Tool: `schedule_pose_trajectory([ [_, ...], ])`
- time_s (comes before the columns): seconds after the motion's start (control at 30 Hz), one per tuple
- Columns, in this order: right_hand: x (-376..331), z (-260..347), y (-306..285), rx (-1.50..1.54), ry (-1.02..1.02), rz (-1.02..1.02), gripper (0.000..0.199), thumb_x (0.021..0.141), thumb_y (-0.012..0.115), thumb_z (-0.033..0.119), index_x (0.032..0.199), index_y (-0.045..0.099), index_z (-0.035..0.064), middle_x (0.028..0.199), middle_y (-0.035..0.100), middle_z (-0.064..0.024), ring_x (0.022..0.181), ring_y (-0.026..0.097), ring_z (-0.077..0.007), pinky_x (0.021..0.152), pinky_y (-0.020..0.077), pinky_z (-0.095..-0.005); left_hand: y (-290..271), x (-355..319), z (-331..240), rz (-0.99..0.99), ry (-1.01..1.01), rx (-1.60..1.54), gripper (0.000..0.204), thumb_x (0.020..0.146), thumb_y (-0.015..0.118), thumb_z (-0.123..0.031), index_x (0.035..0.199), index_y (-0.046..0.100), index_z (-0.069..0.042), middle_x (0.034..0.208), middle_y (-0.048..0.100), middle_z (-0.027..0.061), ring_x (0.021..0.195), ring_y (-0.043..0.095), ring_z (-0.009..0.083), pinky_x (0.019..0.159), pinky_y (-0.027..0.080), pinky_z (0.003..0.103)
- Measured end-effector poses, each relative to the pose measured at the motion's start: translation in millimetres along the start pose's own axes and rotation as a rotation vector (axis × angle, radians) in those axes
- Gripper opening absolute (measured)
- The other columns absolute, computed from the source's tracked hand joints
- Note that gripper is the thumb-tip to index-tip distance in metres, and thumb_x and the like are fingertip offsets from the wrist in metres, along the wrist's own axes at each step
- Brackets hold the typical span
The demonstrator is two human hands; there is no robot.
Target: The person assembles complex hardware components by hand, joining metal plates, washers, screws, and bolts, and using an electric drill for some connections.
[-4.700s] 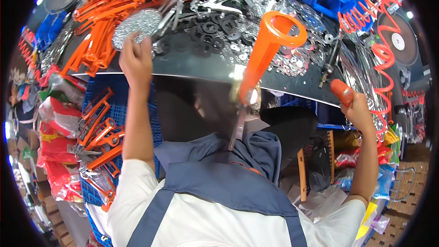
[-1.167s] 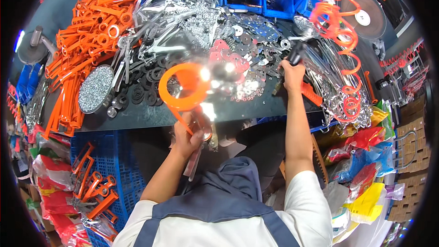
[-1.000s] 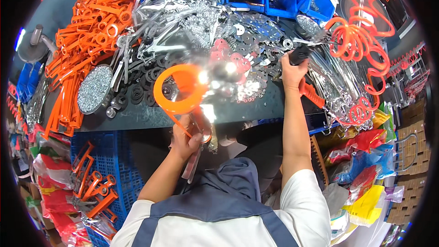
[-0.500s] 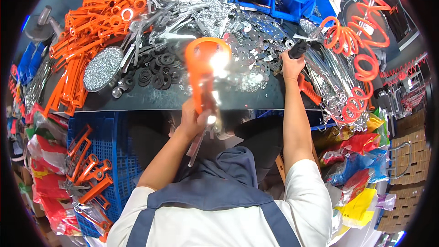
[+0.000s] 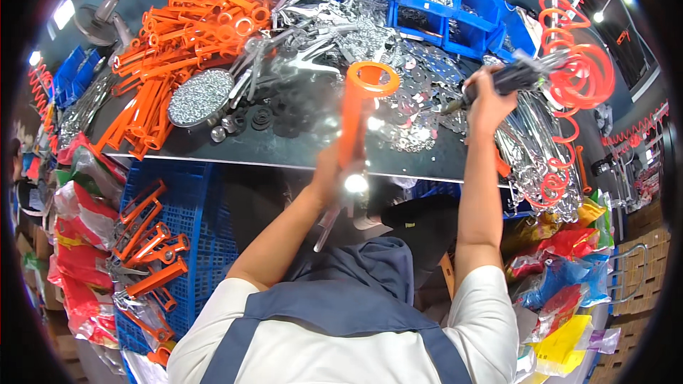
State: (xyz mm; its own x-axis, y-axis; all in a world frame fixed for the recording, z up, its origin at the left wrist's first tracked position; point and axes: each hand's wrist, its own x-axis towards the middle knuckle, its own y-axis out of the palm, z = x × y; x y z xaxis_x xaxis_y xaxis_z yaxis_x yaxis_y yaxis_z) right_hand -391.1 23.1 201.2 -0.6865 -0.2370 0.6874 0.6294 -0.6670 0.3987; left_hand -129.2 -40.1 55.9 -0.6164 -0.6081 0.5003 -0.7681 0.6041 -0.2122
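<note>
Gripping of an orange caulking-gun frame is observed in the left hand, with the fingers closed round its lower part near the handle; the ringed end is raised above the front edge of the dark tabletop, and a metal rod hangs below the hand. The right hand is closed on a black power driver, held above the heap of loose metal plates and washers and fed by an orange coiled air hose.

The following risks are judged from this position:

- The frame is held at one end only and stands nearly upright. Should the driver be pressed against it, the frame may be twisted in the grip or knocked out of it, falling toward the lap or among the parts.
- The hanging rod is unsupported, so it could swing and catch the apron.
- The coiled hose is stretched close to the right wrist; a pull from it may drag the driver tip off its mark.
- Loose washers and a round dish of small screws lie near the tabletop edge and could be swept off by an elbow.
- A pile of orange frames is heaped at the left and may slide if bumped.
</note>
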Motion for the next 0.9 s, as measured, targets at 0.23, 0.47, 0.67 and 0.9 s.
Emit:
schedule_pose_trajectory([
  [0.23,26,107,128,0.442,0.141,0.246,0.012,0.079,0.062,0.006,0.086,0.055,0.0003,0.068,0.059,-0.0088,0.056,0.058,-0.0165,0.051,0.0488,-0.0318,3,-2,-4,-0.01,-0.08,-0.271,0.018,0.077,0.064,-0.007,0.093,0.058,-0.001,0.079,0.059,0.0084,0.072,0.058,0.0178,0.066,0.046,0.03],
  [0.47,-30,103,164,-0.072,0.157,0.663,0.018,0.076,0.059,-0.003,0.093,0.054,-0.0044,0.073,0.059,-0.0087,0.058,0.059,-0.0152,0.054,0.0482,-0.0283,3,-4,0,0.003,-0.108,-0.255,0.016,0.08,0.063,-0.005,0.094,0.058,-0.002,0.077,0.059,0.0041,0.069,0.057,0.0153,0.065,0.046,0.029],
  [0.67,-26,94,166,-0.071,0.195,0.668,0.019,0.075,0.06,-0.002,0.093,0.054,-0.0043,0.071,0.059,-0.0083,0.057,0.059,-0.0145,0.052,0.0484,-0.0278,1,-2,-14,0.06,-0.111,-0.295,0.011,0.081,0.05,-0.006,0.09,0.053,-0.001,0.082,0.056,0.0057,0.073,0.059,0.0135,0.066,0.05,0.027],
  [0.9,-31,92,173,0.05,0.242,0.685,0.014,0.076,0.063,0.002,0.086,0.055,-0.0012,0.067,0.06,-0.0084,0.055,0.059,-0.0146,0.052,0.0478,-0.0272,-3,-2,-21,0.068,-0.166,-0.312,0.012,0.081,0.049,-0.007,0.091,0.053,-0.001,0.083,0.057,0.0065,0.073,0.059,0.0139,0.066,0.05,0.027],
])
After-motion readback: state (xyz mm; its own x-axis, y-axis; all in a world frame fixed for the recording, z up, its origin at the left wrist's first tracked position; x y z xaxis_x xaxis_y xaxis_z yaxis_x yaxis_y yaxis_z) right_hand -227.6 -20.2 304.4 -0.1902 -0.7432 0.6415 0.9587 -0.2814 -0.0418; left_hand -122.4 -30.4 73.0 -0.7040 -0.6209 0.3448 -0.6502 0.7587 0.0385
